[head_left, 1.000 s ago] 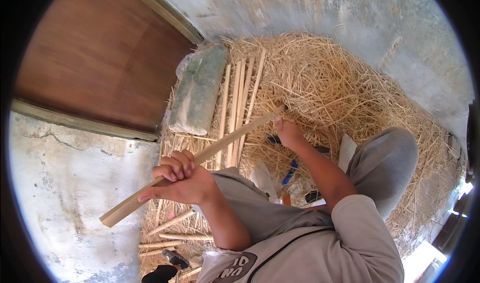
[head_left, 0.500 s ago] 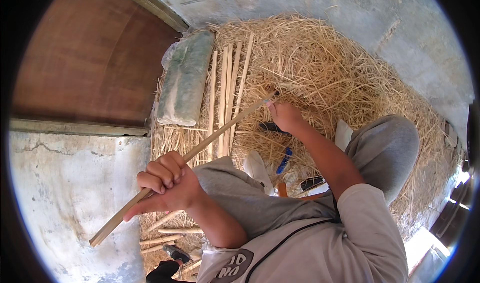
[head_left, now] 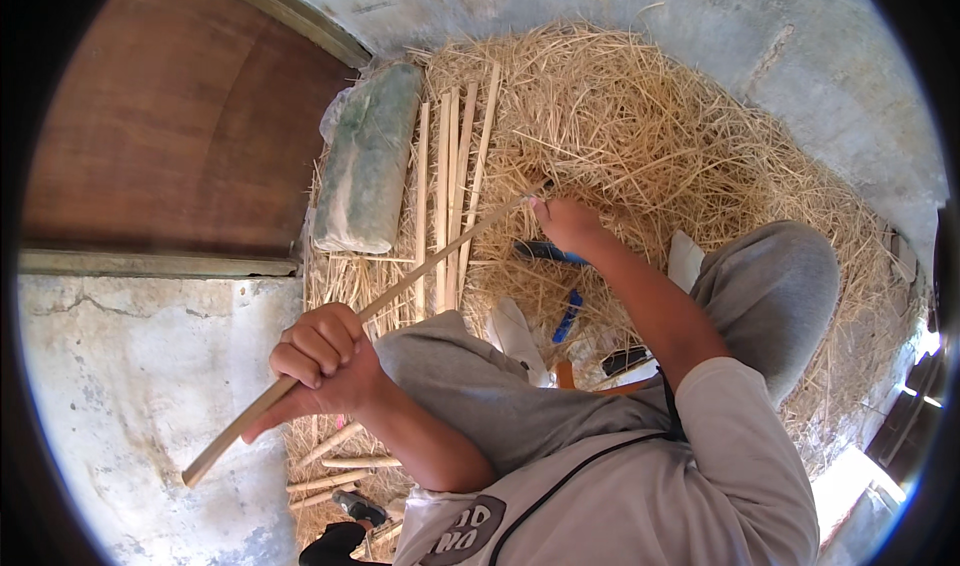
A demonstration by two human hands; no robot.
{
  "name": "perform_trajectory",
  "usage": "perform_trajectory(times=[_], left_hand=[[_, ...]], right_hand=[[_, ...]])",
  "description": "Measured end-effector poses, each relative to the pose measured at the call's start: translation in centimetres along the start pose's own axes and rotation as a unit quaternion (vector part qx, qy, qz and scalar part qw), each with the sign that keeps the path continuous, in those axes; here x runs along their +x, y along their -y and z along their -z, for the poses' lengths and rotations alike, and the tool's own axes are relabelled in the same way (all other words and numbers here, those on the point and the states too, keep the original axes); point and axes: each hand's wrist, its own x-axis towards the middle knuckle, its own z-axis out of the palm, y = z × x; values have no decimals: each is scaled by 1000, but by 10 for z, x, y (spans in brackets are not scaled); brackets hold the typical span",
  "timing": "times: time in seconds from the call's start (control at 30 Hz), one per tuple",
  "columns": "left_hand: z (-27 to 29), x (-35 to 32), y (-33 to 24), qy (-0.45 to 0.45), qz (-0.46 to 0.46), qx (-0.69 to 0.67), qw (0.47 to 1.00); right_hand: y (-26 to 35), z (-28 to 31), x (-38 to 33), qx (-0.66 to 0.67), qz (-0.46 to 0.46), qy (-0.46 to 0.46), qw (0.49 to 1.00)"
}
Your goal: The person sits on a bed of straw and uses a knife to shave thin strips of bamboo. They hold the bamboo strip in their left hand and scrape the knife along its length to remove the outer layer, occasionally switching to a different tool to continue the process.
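Observation:
My left hand is closed around a long pale bamboo stick near its lower end. The stick runs up and to the right across my grey-trousered knee to my right hand, which grips its far end above the straw pile. Several split bamboo strips lie side by side on the straw just left of my right hand. A blue-handled tool lies in the straw below my right wrist.
A rolled greenish bundle lies left of the strips. A brown wooden door fills the upper left above a concrete floor. More cut sticks lie by my left elbow. A concrete wall backs the straw.
Both hands have drawn the stick slightly down and left; my left hand sits lower on it, and the view has shifted a little.

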Motion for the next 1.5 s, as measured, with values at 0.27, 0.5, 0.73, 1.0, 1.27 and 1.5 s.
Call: perform_trajectory(times=[0.27, 0.5, 0.73, 1.0, 1.27, 1.5], left_hand=[[-2, 1, 0, 61, 24, 0, 998], [-7, -6, -3, 110, 38, 37, 993], [-24, 1, 5, 250, 50, -25, 967], [-29, 1, 13, 351, 55, -68, 932], [-29, -2, 11, 309, 69, -42, 948], [-25, -2, 6, 306, 80, -45, 948]], right_hand=[[-1, -15, -24, 130, 14, -38, 991], [51, 15, -69, 151, 40, 62, 986], [84, 49, -173, 266, 164, 35, 949], [70, 30, -153, 248, 154, -11, 956], [61, 7, -157, 227, 128, -18, 965], [61, 7, -154, 224, 152, -32, 962]])
